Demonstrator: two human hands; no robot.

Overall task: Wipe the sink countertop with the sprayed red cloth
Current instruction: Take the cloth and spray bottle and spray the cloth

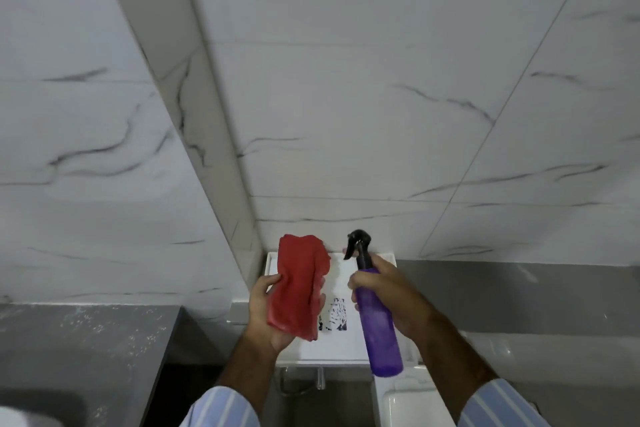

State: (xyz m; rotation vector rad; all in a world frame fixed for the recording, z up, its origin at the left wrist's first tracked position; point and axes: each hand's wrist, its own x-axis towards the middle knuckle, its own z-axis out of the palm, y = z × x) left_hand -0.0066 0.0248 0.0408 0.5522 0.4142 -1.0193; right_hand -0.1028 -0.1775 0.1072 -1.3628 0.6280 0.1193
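My left hand [263, 315] holds a red cloth [299, 288] upright, spread across the palm with its top edge raised. My right hand [391, 302] grips a purple spray bottle [379, 326] around its upper body. The bottle's black nozzle [358, 243] points left at the cloth, a short gap away. Both hands hover above a white box-like unit [346, 343] against the marble wall. The grey speckled countertop [69, 340] lies lower left, with part of a dark sink basin [41, 406] at the bottom left corner.
Marble-patterned wall tiles fill the upper view, with a corner column [207, 149] running down the middle left. A grey ledge [519, 291] extends to the right. A white ceramic fixture [408, 402] sits at the bottom right. Metal pipes [320, 378] show under the white unit.
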